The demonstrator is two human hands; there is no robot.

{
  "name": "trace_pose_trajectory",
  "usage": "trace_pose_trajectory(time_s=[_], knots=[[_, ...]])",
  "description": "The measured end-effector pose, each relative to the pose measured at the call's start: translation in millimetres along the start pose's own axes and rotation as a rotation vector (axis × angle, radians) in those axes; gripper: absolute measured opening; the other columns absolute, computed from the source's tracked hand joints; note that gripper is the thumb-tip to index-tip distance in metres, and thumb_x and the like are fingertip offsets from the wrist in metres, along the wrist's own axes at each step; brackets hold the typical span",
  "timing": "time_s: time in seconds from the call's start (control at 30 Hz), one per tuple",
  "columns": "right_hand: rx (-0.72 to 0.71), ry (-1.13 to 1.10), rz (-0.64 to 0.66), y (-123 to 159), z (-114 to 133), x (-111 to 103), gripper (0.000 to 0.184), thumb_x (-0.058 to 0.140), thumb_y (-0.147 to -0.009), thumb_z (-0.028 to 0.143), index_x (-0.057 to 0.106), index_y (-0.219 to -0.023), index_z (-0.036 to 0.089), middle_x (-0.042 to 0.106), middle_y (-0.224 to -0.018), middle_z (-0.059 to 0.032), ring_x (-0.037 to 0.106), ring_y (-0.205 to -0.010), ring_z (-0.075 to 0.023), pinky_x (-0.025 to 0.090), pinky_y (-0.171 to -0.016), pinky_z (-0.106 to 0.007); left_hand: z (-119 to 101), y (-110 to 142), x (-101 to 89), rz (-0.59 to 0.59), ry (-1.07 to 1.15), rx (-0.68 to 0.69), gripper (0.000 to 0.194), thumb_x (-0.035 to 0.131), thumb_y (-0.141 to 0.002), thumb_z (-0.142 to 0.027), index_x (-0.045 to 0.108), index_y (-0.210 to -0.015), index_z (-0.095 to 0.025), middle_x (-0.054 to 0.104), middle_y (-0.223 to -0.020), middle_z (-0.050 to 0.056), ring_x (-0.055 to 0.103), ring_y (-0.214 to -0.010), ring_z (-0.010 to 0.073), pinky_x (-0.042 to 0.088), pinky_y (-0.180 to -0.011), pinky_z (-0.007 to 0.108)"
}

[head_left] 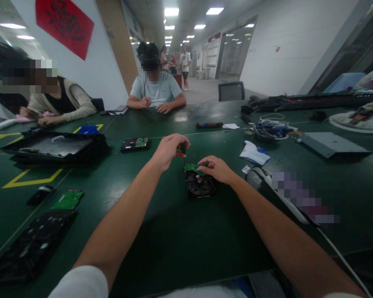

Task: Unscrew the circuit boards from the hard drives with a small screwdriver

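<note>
A dark object (182,147), mostly hidden by fingers, sits clasped in a worker's left hand (170,151). The right hand (219,169) covers part of a green circuit board (190,167) at the far end of a hard drive (200,188) just left of it; pinching or merely touching, one cannot tell. Right of both hands lie a white glove (253,153) and a pixelated strip (301,198).
</note>
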State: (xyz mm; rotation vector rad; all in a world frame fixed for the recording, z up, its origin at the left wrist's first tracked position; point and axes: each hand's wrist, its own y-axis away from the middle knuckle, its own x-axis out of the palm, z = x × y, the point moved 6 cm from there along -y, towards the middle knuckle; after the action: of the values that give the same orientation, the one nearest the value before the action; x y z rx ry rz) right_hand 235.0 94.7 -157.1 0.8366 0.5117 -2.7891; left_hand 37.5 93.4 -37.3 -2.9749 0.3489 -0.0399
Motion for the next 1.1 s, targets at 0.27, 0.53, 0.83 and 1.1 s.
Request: trace_pose_trajectory(time_s=[0.27,0.53,0.83,1.1], knots=[[-0.025,0.018,0.013,0,3,-1,0.028,0.070,-0.086,0.041,0.078,-0.106,0.023,0.068,-0.107,-0.0068,0.053,-0.070,-0.0140,0.044,-0.062,-0.029,4,3,6.4,0.055,0.038,-0.073,0.020,0.062,-0.076,-0.032,0.068,-0.084,-0.015,0.068,-0.081,0.008,0.063,-0.074,0.0175,0.050,-0.052,0.024],[0.001,0.001,0.006,0,1,0,0.026,0.072,-0.085,0.043,0.075,-0.101,0.023,0.068,-0.107,-0.0054,0.054,-0.069,-0.0130,0.046,-0.062,-0.028,1,3,6.4,0.045,0.002,-0.037,0.020,0.063,-0.076,-0.033,0.069,-0.077,-0.014,0.063,-0.080,0.007,0.059,-0.072,0.0158,0.048,-0.050,0.022],[0.069,-0.027,-0.002,-1,-8,2,0.030,0.073,-0.082,0.047,0.067,-0.094,0.020,0.068,-0.093,-0.0033,0.051,-0.062,-0.0127,0.040,-0.057,-0.027,4,7,13.1,0.150,0.103,-0.122,0.017,0.063,-0.075,-0.031,0.061,-0.083,-0.017,0.066,-0.075,0.006,0.064,-0.073,0.0190,0.051,-0.052,0.025],[0.098,0.004,0.022,0,-1,0,0.035,0.073,-0.083,0.048,0.068,-0.104,0.021,0.053,-0.062,0.0055,0.047,-0.056,-0.0137,0.035,-0.055,-0.027,-2,6,10.8,0.109,0.007,-0.055,0.017,0.063,-0.078,-0.029,0.068,-0.077,-0.013,0.062,-0.082,0.007,0.059,-0.077,0.0163,0.055,-0.057,0.026]])
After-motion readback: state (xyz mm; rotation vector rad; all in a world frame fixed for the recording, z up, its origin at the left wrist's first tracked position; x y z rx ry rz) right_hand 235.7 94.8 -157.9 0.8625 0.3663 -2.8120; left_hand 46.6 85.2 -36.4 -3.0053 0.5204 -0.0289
